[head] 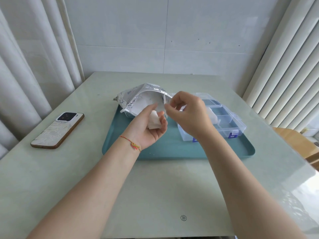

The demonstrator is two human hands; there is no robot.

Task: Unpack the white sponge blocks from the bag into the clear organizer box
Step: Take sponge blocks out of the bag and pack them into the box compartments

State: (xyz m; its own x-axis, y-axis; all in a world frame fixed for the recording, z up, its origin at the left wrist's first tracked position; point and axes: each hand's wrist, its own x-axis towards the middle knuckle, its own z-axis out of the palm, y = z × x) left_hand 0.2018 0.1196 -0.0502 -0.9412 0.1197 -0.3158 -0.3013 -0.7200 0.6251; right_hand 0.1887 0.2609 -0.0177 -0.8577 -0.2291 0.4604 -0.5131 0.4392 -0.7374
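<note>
Reaching forward over the teal tray (155, 149), both forearms extend from the near table (155, 190) edge. The left hand (148, 126) is turned palm up, fingers loosely curled around a white sponge block (154, 121). The right hand (188, 114) is palm down, fingertips pinching the rim of the foil bag (138, 99), whose mouth faces the person. The clear organizer box (224, 121) sits on the tray just right of the bag, partly behind the right hand. A phone (57, 129) lies well left.
</note>
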